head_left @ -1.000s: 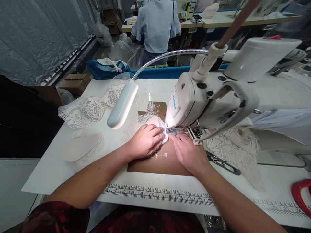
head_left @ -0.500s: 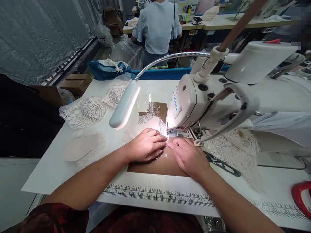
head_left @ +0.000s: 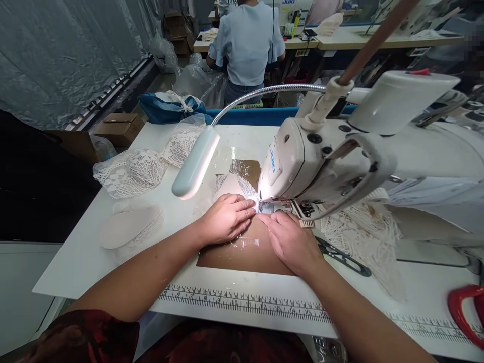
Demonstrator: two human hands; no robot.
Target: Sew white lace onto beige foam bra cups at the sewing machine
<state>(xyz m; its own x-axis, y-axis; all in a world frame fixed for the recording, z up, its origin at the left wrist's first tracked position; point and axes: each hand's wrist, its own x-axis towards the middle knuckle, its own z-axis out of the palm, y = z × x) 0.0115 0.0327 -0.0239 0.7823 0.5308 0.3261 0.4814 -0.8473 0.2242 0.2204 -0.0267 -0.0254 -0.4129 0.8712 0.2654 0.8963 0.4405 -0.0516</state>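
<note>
Left hand (head_left: 229, 219) and right hand (head_left: 293, 239) have both edged forward since half a second ago, the left one's fingertips now closer to the lit needle end of the sewing machine (head_left: 282, 166). Over on the left of the table (head_left: 75, 264) lie white lace pieces (head_left: 132, 171), and in front of them a pale oval pad (head_left: 126, 229) with a lacy edge. To their right a lit lamp (head_left: 194, 161) hangs on its bendy neck. Next comes the left hand, palm down, fingers together, flattening a lace-edged pale piece (head_left: 232, 184) that runs over the brown board (head_left: 245, 254) to the needle end; I can't tell whether it pinches any cloth. Looks to me like the lace edge is being fed through, and the next move calls for easing the piece round with fingertips kept clear. The right hand faces it, index finger stretched out, the others curled; I can't see whether it grips anything. Further right sit a dark slotted tool (head_left: 338, 253), heaped lace (head_left: 359, 227) and a red handle (head_left: 456, 310)
</note>
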